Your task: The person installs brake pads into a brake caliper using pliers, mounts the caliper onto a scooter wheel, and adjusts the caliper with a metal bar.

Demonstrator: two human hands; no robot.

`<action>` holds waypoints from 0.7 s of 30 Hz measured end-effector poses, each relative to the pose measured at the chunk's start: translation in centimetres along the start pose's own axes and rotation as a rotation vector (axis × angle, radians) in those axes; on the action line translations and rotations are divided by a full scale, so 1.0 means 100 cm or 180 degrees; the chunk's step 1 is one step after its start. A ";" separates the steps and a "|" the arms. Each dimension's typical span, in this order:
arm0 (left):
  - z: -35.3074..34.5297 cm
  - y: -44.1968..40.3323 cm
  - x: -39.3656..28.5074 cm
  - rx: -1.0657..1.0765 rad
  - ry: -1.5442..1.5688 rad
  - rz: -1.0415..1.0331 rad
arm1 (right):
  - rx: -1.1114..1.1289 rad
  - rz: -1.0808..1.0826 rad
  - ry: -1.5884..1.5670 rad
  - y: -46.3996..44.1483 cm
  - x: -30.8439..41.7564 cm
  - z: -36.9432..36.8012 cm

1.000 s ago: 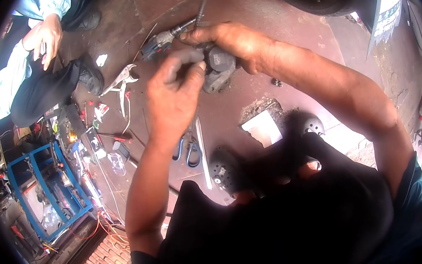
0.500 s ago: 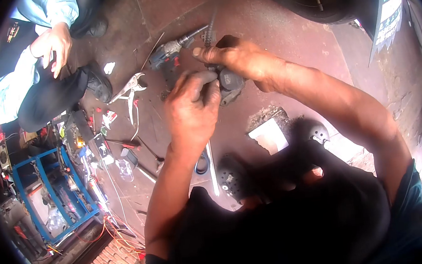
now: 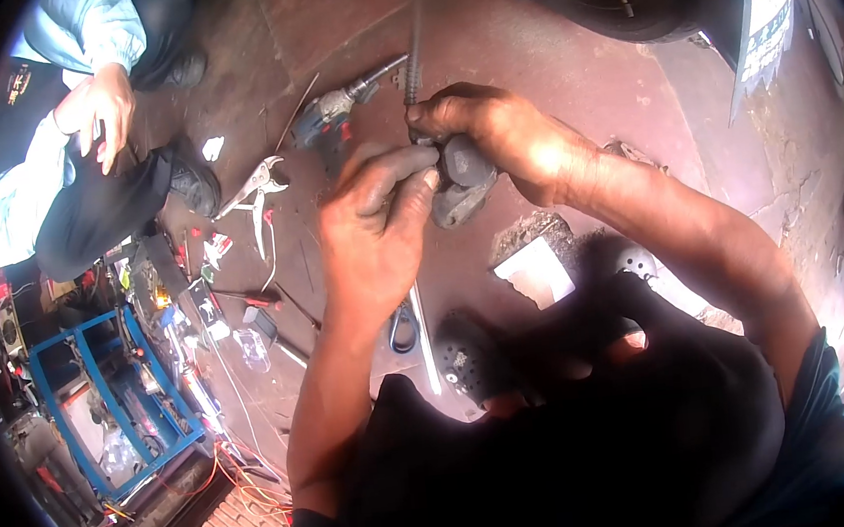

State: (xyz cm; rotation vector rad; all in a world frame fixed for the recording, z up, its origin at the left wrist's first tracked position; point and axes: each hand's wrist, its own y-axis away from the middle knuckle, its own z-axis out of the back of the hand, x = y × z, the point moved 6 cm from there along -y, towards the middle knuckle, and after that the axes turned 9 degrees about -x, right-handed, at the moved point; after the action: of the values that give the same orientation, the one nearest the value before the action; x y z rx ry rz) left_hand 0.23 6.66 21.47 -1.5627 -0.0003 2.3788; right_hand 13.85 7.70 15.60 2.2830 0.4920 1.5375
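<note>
A dark rounded metal part (image 3: 468,162) with a greyish base stands on the reddish floor at the centre. My right hand (image 3: 506,131) is wrapped round its upper right side, the thumb by the end of a ribbed cable (image 3: 412,54) that runs up out of view. At the part's left side my left hand (image 3: 382,202) has thumb and index finger pinched together; whatever lies between the fingertips is too small to make out. A grey power drill (image 3: 338,108) lies just beyond my left hand. Blue-handled scissors (image 3: 403,331) are partly covered by my left forearm.
Locking pliers (image 3: 257,188) and a hammer (image 3: 269,329) lie to the left. A blue metal frame (image 3: 92,393) stands among scattered tools and wires. At upper left another person's hands (image 3: 103,111) rest together. A wheel (image 3: 631,14) is at upper right, a white sheet (image 3: 535,274) near my shoes.
Both hands and the metal part have shifted right and slightly down in view. The drill, earlier partly behind my right hand, now shows fully. My left fingers stay pinched beside the part.
</note>
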 end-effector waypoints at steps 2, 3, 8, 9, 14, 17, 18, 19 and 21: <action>0.000 0.000 -0.001 -0.0047 0.0005 -0.0029 | -0.0056 0.0037 0.0199 0.004 0.005 -0.001; 0.000 0.000 0.000 -0.0076 0.0046 -0.0058 | -0.0080 0.0033 0.0245 0.003 0.004 -0.001; 0.003 0.003 0.001 -0.0248 0.0025 0.0077 | 0.0011 0.0046 0.0374 -0.002 -0.003 -0.001; 0.004 0.003 0.002 -0.0242 0.0090 0.0186 | 0.0000 0.0074 0.0426 0.000 -0.001 -0.001; 0.011 0.003 0.002 -0.0286 -0.0043 -0.0075 | 0.0907 -0.0127 -0.0703 0.024 0.012 0.005; 0.014 -0.001 0.001 -0.0316 0.0001 -0.0079 | 0.1196 -0.0048 -0.0913 0.018 -0.002 0.013; 0.015 -0.004 0.000 -0.0272 0.0005 -0.0110 | 0.1177 0.0017 -0.0964 0.018 -0.003 0.012; 0.016 -0.006 -0.001 -0.0226 0.0010 -0.0145 | 0.1213 0.0016 -0.0953 0.020 -0.003 0.009; 0.013 -0.008 -0.002 -0.0122 -0.0040 -0.0389 | 0.1176 -0.0083 -0.1340 0.017 -0.014 0.007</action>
State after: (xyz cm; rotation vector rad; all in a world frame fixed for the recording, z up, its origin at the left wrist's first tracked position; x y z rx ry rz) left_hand -0.63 7.59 22.27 -1.5190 -0.1408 2.3069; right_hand 14.13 5.50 15.04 2.7659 0.7256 0.9665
